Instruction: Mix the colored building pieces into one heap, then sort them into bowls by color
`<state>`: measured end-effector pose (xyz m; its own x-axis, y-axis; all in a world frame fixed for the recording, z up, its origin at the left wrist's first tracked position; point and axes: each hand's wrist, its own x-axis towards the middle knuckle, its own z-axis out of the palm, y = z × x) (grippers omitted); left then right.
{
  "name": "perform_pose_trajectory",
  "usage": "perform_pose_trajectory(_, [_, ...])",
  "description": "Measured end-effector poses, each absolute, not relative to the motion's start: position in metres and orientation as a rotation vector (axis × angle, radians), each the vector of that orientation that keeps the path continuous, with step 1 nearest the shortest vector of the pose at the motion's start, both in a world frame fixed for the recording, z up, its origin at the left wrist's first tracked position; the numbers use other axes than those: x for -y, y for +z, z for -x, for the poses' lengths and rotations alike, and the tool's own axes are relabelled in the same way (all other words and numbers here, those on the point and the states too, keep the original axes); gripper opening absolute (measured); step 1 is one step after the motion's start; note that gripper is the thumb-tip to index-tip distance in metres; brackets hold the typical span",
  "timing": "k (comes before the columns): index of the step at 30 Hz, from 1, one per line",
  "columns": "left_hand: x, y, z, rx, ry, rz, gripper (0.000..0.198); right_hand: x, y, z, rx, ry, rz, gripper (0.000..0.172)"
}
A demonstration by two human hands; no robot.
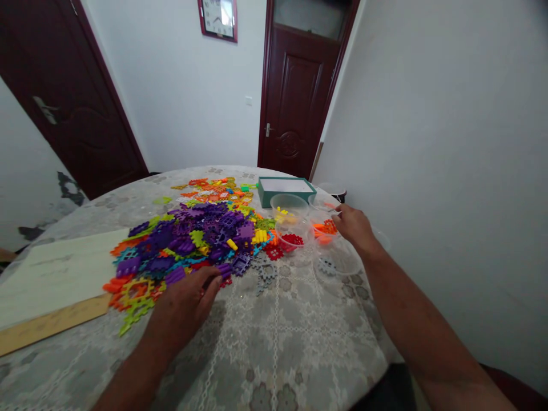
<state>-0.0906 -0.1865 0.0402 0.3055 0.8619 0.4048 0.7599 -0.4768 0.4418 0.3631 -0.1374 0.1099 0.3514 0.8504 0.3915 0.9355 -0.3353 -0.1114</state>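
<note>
My left hand (184,302) is low at the front of a heap of toothed plastic building pieces (205,228), mostly purple. Its thumb and fingers are curled together at a purple piece (224,270), which shows at the fingertips. Out over the clear bowls, my right hand (354,226) pinches a thin orange piece (330,205) above the rear right bowl (315,201). Below that hand, one bowl contains orange pieces (326,228). Red pieces (293,240) lie in the bowl beside it, yellow ones (283,216) in the bowl behind, grey ones (327,266) in the nearest bowl.
A green box (266,197) with a white top stands behind the bowls. Orange and yellow pieces (222,191) spread toward the table's far side. At the left lie a pale board (64,274) and a wooden strip (55,325). A patterned cloth (274,342) covers the round table.
</note>
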Motion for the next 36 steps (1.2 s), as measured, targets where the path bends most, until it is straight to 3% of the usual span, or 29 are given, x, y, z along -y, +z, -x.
perform_pose_trajectory(4, [0.195,0.036,0.121,-1.754,0.953,-2.437,0.032,0.159,0.112,-0.339,1.622,-0.404,2.079,0.026])
perform_pose_trajectory(9, [0.208,0.026,0.141,-1.950,0.850,-2.527,0.033,0.185,0.106,-0.264,1.841,-0.100,1.611,0.020])
perform_pose_trajectory(17, [0.222,0.032,0.118,-2.234,0.339,-2.301,0.042,0.202,0.032,-0.164,2.134,0.338,1.158,0.020])
perform_pose_trajectory(22, [0.224,0.025,0.112,-2.159,0.460,-2.307,0.040,0.201,0.002,-0.173,2.149,0.384,1.171,0.020])
perform_pose_trajectory(29, [0.223,0.008,0.111,-1.947,0.750,-2.417,0.052,0.202,0.005,-0.176,2.038,0.397,1.096,0.025])
perform_pose_trajectory(36, [0.231,0.014,0.069,-1.517,0.932,-2.532,0.050,0.214,0.010,-0.159,1.967,0.794,1.006,0.039])
